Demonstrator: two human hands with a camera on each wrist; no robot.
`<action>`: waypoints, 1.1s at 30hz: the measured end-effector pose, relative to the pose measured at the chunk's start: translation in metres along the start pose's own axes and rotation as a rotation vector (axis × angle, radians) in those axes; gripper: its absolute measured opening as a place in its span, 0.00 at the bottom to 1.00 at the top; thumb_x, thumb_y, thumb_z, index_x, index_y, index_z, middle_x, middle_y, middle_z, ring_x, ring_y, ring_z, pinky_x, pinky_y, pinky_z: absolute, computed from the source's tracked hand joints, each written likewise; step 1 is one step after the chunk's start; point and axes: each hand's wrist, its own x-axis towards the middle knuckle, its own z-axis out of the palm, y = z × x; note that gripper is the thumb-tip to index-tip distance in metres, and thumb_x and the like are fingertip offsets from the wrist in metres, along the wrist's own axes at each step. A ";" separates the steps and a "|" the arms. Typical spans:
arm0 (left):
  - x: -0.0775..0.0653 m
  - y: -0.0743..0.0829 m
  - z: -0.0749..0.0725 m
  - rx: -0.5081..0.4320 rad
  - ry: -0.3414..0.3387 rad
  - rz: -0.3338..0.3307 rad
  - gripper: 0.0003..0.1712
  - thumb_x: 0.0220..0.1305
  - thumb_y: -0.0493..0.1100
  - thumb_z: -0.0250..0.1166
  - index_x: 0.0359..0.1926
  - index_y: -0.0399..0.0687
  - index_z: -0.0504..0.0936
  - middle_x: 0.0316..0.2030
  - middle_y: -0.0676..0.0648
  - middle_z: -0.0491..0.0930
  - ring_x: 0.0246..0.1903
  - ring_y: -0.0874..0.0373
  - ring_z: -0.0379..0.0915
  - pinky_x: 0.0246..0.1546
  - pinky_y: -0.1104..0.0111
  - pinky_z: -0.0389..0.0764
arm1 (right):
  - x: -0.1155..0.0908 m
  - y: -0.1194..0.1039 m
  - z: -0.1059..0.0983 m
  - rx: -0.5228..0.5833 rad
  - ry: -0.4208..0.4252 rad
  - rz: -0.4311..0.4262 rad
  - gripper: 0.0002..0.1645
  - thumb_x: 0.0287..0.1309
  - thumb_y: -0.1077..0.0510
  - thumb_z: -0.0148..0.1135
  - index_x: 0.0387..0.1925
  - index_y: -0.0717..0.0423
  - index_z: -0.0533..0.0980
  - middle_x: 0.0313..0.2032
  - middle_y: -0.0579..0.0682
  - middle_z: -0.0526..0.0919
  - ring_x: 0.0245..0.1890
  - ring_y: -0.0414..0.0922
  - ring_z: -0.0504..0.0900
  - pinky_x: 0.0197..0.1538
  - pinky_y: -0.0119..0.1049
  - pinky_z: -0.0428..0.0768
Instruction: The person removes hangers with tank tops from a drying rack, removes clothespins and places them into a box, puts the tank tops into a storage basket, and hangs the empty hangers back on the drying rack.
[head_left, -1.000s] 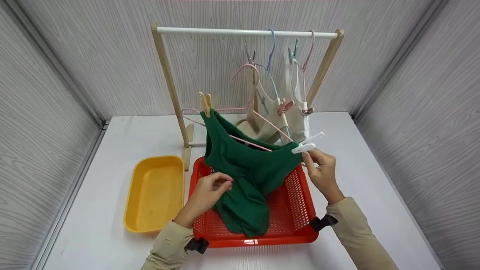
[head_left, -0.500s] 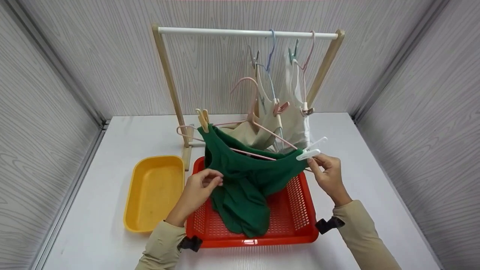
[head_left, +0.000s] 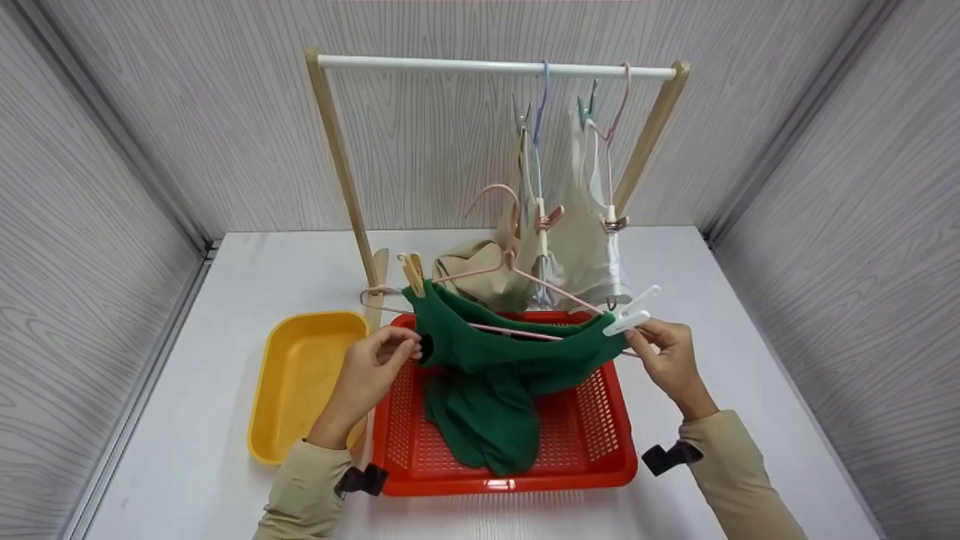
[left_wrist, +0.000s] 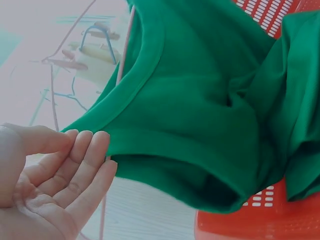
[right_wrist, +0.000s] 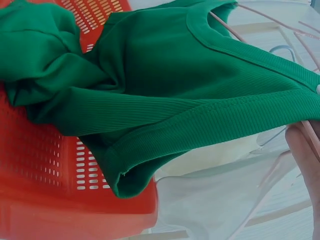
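A green tank top (head_left: 517, 360) hangs on a pink hanger (head_left: 551, 289), its lower part lying in the red basket (head_left: 502, 480). My right hand (head_left: 667, 356) pinches the hanger's right end by the shoulder strap, just below a white clothespin (head_left: 628, 322). A yellow clothespin (head_left: 412, 274) clips the left strap. My left hand (head_left: 375, 364) is beside the left armhole, loosely curled, thumb near the fingertips. In the left wrist view, the fingers (left_wrist: 82, 170) lie in front of the strap (left_wrist: 107, 112), hiding its end; no firm grip shows.
Behind stands a rack with a white bar (head_left: 435, 65). A blue hanger (head_left: 541, 105) with a beige garment (head_left: 480, 274) and another pink hanger (head_left: 622, 105) with a white garment (head_left: 589, 225) hang at its right. A yellow tray (head_left: 300, 382) sits left of the basket.
The pink hanger and green tank top have come down and nearer. My left hand has moved left to the left armhole. My right hand has moved slightly right and down, still pinching the hanger.
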 end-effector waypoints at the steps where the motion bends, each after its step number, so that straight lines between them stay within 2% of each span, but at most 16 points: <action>1: 0.000 0.000 -0.001 0.003 0.001 -0.001 0.10 0.67 0.35 0.58 0.47 0.38 0.80 0.43 0.37 0.84 0.42 0.51 0.83 0.50 0.74 0.82 | -0.001 0.000 -0.001 0.008 -0.006 0.003 0.13 0.51 0.83 0.50 0.37 0.81 0.77 0.39 0.28 0.85 0.36 0.25 0.85 0.37 0.19 0.82; 7: 0.002 -0.001 -0.006 0.005 0.032 0.005 0.10 0.67 0.35 0.58 0.46 0.36 0.80 0.43 0.36 0.83 0.42 0.51 0.83 0.46 0.79 0.82 | -0.003 0.001 -0.004 0.033 -0.036 0.014 0.15 0.51 0.83 0.50 0.39 0.78 0.79 0.40 0.29 0.85 0.36 0.26 0.86 0.36 0.20 0.82; 14: 0.008 -0.001 -0.013 0.044 0.135 0.069 0.10 0.65 0.35 0.60 0.46 0.35 0.80 0.42 0.39 0.84 0.42 0.50 0.82 0.43 0.84 0.79 | -0.006 0.006 -0.006 0.044 -0.053 0.025 0.16 0.50 0.83 0.50 0.38 0.76 0.80 0.39 0.29 0.86 0.35 0.25 0.85 0.39 0.19 0.82; 18: 0.012 0.000 -0.015 0.106 0.180 0.115 0.12 0.65 0.34 0.61 0.48 0.35 0.80 0.44 0.38 0.83 0.45 0.48 0.81 0.49 0.74 0.83 | -0.008 0.009 -0.006 0.045 -0.055 0.042 0.16 0.49 0.83 0.50 0.37 0.76 0.80 0.37 0.28 0.86 0.34 0.25 0.85 0.39 0.18 0.82; 22: 0.016 0.002 -0.017 0.110 0.177 0.136 0.16 0.64 0.34 0.62 0.52 0.34 0.77 0.49 0.36 0.81 0.49 0.45 0.79 0.55 0.61 0.80 | -0.009 0.009 -0.006 0.058 -0.060 0.043 0.17 0.49 0.84 0.49 0.37 0.75 0.80 0.37 0.29 0.86 0.34 0.25 0.85 0.39 0.18 0.82; 27: 0.019 0.004 -0.017 0.089 0.134 0.142 0.23 0.63 0.34 0.63 0.59 0.35 0.74 0.55 0.36 0.78 0.56 0.45 0.76 0.61 0.56 0.76 | -0.010 0.009 -0.005 0.065 -0.069 0.028 0.18 0.48 0.84 0.49 0.37 0.76 0.80 0.38 0.29 0.86 0.33 0.25 0.85 0.39 0.18 0.82; 33: 0.022 0.002 -0.015 0.065 0.123 0.157 0.25 0.63 0.33 0.62 0.61 0.34 0.72 0.58 0.36 0.77 0.58 0.44 0.74 0.62 0.55 0.74 | -0.010 0.009 -0.004 0.075 -0.071 0.017 0.18 0.48 0.84 0.48 0.37 0.75 0.80 0.37 0.29 0.86 0.33 0.25 0.85 0.38 0.18 0.82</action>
